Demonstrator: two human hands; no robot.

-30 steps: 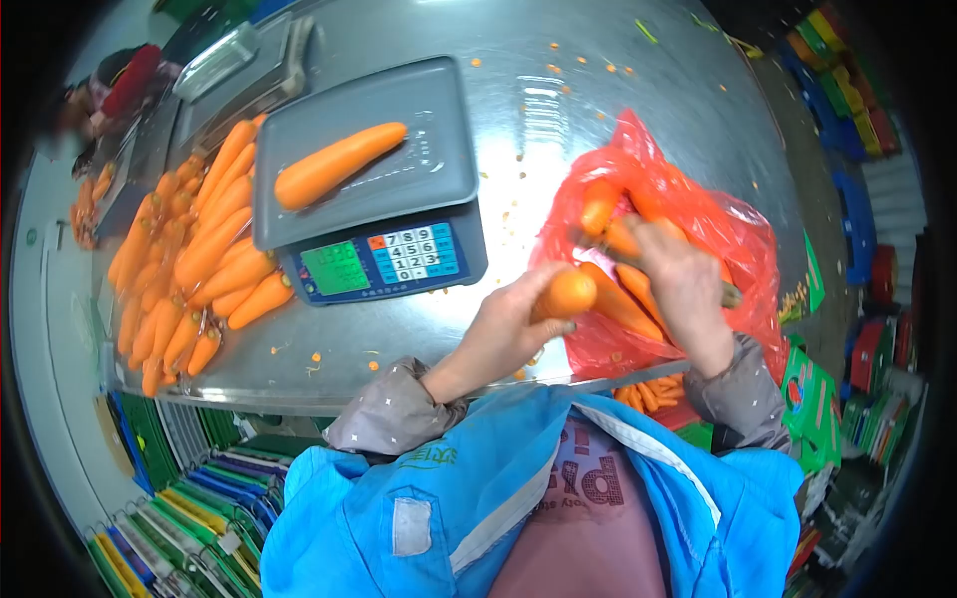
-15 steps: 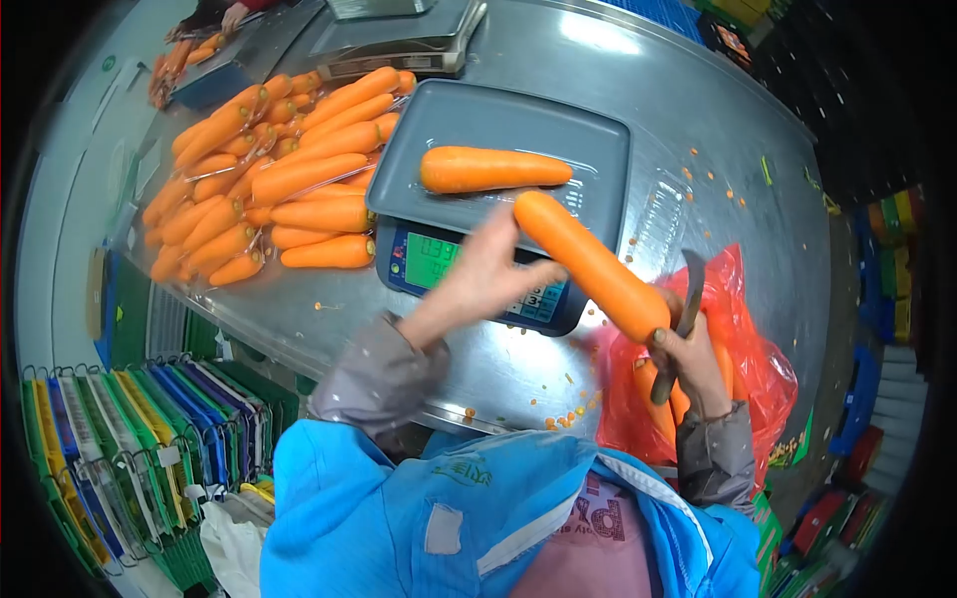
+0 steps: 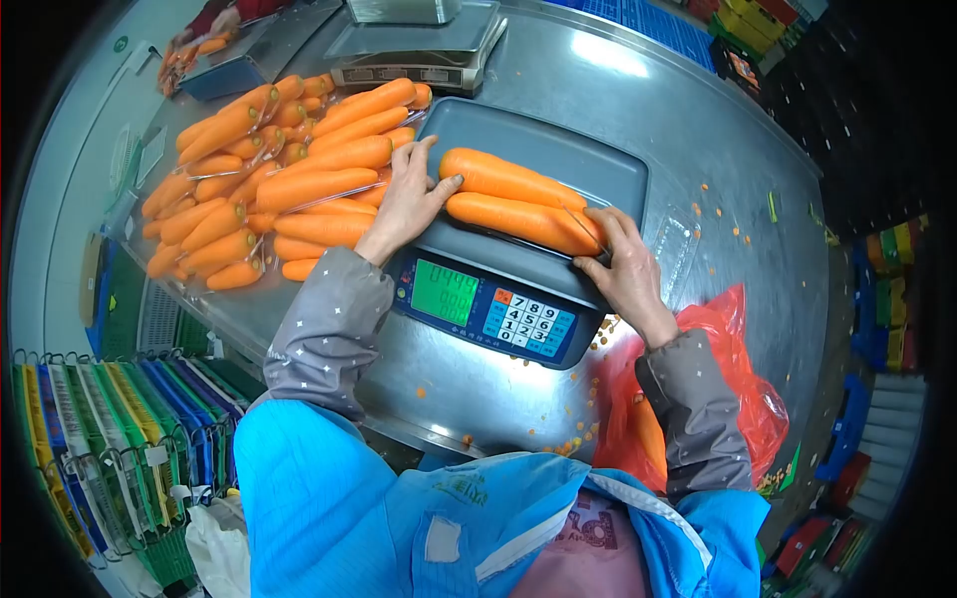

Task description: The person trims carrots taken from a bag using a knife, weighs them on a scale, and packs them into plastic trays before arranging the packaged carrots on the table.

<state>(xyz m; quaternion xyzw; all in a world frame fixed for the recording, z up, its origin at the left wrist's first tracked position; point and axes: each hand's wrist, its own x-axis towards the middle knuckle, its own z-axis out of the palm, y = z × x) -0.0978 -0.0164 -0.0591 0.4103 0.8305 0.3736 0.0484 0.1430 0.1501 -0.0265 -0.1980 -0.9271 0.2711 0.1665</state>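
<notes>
Metal surface [image 3: 738, 149], digital scale [image 3: 538, 324] within reach

Nearest: blue jacket [image 3: 329, 488], then red bag [image 3: 738, 349] beside right sleeve [image 3: 698, 399], bagged carrot [image 3: 650, 439] partly visible. Scale's green display [image 3: 444, 294] faces the wearer.

On the tray [image 3: 518, 135]: near carrot [image 3: 513, 219] and far carrot [image 3: 503, 175] side by side, long axes roughly left-right, right ends angled toward the wearer. Key relation: hands at opposite ends, carrots between. Right hand [image 3: 630, 274] has fingers and thumb around near carrot's right end. Left hand [image 3: 401, 204] is spread, thumb tip at the 2 left ends, no firm grip visible. Dark edge under near carrot: can't tell what.

Carrot pile [image 3: 319, 184] crowds the tray's left side, right beside left hand. Beyond: 2nd scale [image 3: 419, 60], another person's hand [image 3: 225, 20] far left, yellow crates [image 3: 755, 30] far right.
</notes>
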